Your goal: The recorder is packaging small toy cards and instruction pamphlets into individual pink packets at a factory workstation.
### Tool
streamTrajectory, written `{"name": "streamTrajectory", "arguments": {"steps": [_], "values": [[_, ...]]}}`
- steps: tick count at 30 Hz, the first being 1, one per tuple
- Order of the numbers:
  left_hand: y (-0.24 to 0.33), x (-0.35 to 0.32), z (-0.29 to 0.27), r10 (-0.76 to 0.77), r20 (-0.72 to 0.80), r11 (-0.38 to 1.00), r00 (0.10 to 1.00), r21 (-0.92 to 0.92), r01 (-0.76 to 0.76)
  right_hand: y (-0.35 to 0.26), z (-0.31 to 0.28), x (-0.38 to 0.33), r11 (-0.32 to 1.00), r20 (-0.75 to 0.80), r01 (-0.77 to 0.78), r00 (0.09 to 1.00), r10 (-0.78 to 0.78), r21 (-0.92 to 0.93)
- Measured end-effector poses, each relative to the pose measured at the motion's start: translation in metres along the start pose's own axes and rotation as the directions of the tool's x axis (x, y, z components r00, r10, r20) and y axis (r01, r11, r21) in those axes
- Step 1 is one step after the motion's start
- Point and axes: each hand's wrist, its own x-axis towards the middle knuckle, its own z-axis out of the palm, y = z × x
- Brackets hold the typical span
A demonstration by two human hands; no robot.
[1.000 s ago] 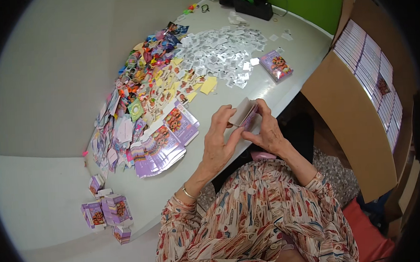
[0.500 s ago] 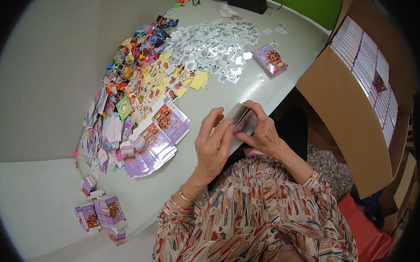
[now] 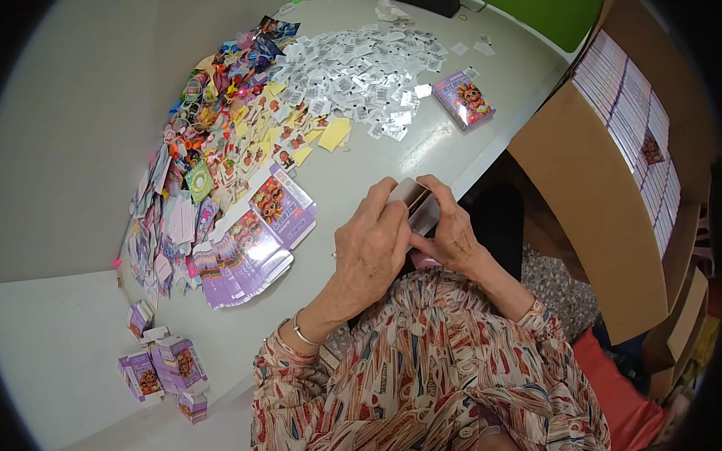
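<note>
My white table (image 3: 390, 164) runs along in front of me, with 1 large cardboard carton (image 3: 590, 207) off its right edge. A heap of small white packets (image 3: 354, 73) covers its far middle; a fan of purple printed box blanks (image 3: 245, 255) lies on its left half. At its near edge, my left hand (image 3: 370, 245) is half curled against 1 small open box (image 3: 427, 216), its grip unclear; my right hand (image 3: 452, 234) pinches it between thumb and forefinger.
</note>
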Motion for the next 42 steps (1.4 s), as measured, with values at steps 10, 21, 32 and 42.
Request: {"name": "streamTrajectory", "arguments": {"steps": [10, 21, 32, 42], "values": [[0.011, -0.007, -0.050, 0.100, -0.398, 0.993, 0.912, -0.015, -0.116, 0.006, -0.009, 0.002, 0.989, -0.009, -0.141, 0.990, 0.142, 0.039], [0.000, -0.043, -0.060, -0.246, -0.499, 0.944, 0.831, -0.317, 0.088, 0.013, -0.009, -0.005, 0.954, 0.028, -0.237, 0.971, 0.236, 0.185], [-0.002, -0.037, -0.056, -0.052, -0.464, 0.904, 0.884, -0.398, -0.156, 0.013, -0.007, -0.004, 0.959, -0.066, -0.192, 0.976, 0.210, 0.209], [0.007, -0.038, -0.049, -0.088, -0.497, 0.898, 0.863, -0.414, -0.147, 0.008, -0.011, -0.001, 0.915, -0.225, -0.164, 0.939, 0.259, 0.369]]}}
